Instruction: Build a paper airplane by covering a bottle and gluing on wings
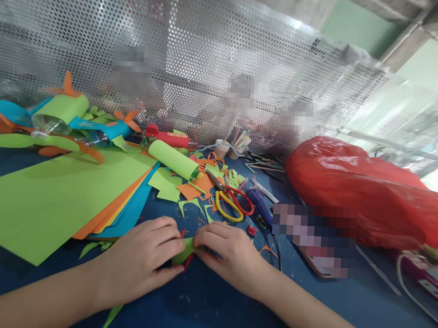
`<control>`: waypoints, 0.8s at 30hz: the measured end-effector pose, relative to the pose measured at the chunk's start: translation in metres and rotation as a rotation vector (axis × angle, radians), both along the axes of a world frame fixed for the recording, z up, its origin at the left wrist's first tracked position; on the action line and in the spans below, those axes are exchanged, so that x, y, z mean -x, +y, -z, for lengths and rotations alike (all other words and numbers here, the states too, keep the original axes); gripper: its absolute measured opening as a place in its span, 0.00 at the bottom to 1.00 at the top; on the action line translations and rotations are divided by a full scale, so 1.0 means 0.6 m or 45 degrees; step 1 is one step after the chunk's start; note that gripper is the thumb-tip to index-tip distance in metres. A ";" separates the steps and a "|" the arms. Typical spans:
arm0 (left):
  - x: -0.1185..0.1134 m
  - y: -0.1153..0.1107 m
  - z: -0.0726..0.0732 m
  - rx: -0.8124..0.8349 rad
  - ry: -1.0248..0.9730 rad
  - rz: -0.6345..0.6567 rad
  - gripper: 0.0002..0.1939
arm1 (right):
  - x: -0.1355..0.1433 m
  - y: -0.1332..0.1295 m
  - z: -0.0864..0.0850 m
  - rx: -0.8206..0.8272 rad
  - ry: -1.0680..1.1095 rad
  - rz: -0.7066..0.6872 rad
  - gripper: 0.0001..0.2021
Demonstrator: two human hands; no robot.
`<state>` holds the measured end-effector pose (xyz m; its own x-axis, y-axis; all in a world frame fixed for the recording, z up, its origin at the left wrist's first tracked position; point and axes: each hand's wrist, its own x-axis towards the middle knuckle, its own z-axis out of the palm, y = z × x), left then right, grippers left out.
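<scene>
Paper sheets (66, 195) left; scissors (234, 200) behind hands (185, 253).

The coloured sheets (67, 190) look like matt, smooth paper, and the small scraps (165, 183) look like the same paper. The bag (353, 190) is thin red plastic, glossy and full of wrinkles. The scissors (234, 200) have metal blades and smooth plastic handles. The screen (210, 51) behind is metal, shiny grey, with many small holes. The worktop (211, 305) has a smooth blue surface, slightly marked. The bottle (52, 124) under green paper is clear, shiny plastic.
</scene>
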<state>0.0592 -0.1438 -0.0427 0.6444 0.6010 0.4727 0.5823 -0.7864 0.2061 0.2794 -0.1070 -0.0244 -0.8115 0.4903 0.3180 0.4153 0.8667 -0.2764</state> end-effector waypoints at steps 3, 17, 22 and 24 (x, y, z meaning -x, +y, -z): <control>-0.003 0.001 0.002 -0.023 0.021 0.040 0.09 | -0.004 -0.001 -0.011 0.010 -0.101 -0.042 0.03; 0.007 0.015 -0.006 0.335 -0.094 0.116 0.05 | -0.007 -0.007 -0.029 0.204 -0.212 -0.083 0.07; 0.009 0.020 -0.007 0.528 -0.199 0.064 0.04 | -0.006 -0.010 -0.030 0.247 -0.199 -0.038 0.05; 0.006 0.017 -0.010 0.567 -0.206 0.038 0.05 | -0.005 -0.011 -0.027 0.301 -0.204 0.026 0.02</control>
